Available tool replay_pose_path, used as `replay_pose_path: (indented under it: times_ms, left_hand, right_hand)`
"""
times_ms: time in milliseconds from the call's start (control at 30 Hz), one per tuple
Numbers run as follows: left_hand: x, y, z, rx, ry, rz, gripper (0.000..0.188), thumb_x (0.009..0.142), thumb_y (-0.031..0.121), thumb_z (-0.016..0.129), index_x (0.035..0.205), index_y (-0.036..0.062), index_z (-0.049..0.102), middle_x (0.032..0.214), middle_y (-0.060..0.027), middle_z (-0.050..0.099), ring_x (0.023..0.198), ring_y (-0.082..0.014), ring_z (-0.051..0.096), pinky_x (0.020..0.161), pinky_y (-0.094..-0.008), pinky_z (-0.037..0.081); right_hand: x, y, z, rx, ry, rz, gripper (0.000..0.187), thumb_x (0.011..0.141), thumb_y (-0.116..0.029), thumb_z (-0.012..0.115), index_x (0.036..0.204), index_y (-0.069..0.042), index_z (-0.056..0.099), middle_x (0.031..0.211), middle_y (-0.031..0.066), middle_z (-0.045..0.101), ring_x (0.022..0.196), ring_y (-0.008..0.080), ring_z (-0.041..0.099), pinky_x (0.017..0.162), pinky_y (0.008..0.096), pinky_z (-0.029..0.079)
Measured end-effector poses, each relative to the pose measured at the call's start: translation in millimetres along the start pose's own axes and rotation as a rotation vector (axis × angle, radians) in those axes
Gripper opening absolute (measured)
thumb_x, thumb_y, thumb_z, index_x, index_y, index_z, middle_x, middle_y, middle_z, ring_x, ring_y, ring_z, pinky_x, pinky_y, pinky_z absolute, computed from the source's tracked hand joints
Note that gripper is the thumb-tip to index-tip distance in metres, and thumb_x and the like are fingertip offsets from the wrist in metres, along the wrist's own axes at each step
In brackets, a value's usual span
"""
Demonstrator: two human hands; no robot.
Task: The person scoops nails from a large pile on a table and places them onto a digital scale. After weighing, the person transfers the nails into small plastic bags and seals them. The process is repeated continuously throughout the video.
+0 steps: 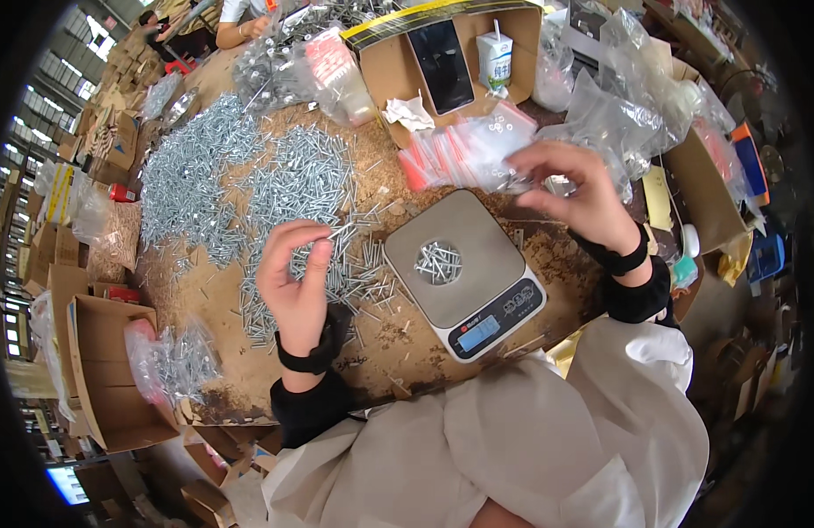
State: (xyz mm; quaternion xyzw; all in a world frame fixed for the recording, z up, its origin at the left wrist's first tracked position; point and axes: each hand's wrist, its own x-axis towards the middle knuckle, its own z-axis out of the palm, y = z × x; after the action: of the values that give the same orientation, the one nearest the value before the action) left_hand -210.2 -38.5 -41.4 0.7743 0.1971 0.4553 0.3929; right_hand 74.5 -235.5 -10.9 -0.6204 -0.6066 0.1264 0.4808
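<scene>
A kitchen-type digital scale (504, 304) with a grey plate and lit display lies in front of me. On its plate sits a small round dish holding a little heap of screws (439, 262). My left hand (292, 282) hovers at the edge of the loose screws (305, 180), left of the scale, thumb and forefinger apart with nothing visible between them. Beyond the scale's right side, my right hand (578, 189) is open, fingers curved and thumb apart. Its fingertips are close to a stack of clear zip bags with red edges (464, 150); contact is hard to tell.
A larger screw pile (191, 176) spreads at the far left. Behind the bags stands a cardboard box (385, 84) with a phone (440, 66) and a drink carton (495, 60). Plastic bags (614, 114) crowd the right. Another person's arm (239, 31) shows at the far edge.
</scene>
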Motion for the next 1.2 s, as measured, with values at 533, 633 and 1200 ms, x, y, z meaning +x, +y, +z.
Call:
replay_pose_path:
  times_ms: [533,633,1200]
  left_hand:
    - [1.9,-14.5,-17.0,0.195,0.082,0.050,0.008,0.085,0.006,0.073,0.092,0.0023,0.070,0.094,-0.0087,0.068,0.089,-0.0228,0.063,0.082,-0.0330,0.047]
    - [3.1,-15.1,-16.8,0.210,0.077,0.061,0.008,0.085,0.006,0.074,0.091,0.0026,0.070,0.093,-0.0084,0.069,0.089,-0.0229,0.063,0.082,-0.0331,0.047]
    - [2.6,-16.3,-20.6,0.237,0.124,0.055,0.008,0.087,0.008,0.073,0.091,0.0018,0.070,0.093,-0.0089,0.069,0.089,-0.0224,0.063,0.083,-0.0327,0.047]
  right_hand:
    - [17.5,-2.5,56.4,0.179,-0.362,0.085,0.023,0.081,-0.014,0.082,0.100,-0.006,0.072,0.086,-0.0003,0.067,0.063,0.0079,0.051,0.056,0.0241,0.041]
    - [16.7,-1.5,57.0,0.162,-0.342,0.069,0.019,0.082,-0.013,0.080,0.097,-0.005,0.071,0.085,0.0001,0.066,0.063,0.0081,0.052,0.054,0.0246,0.040]
    - [12.8,10.4,-2.7,-0.085,0.069,0.073,0.002,0.086,-0.001,0.066,0.086,0.001,0.065,0.087,0.0054,0.069,0.080,0.0121,0.063,0.072,0.0251,0.048]
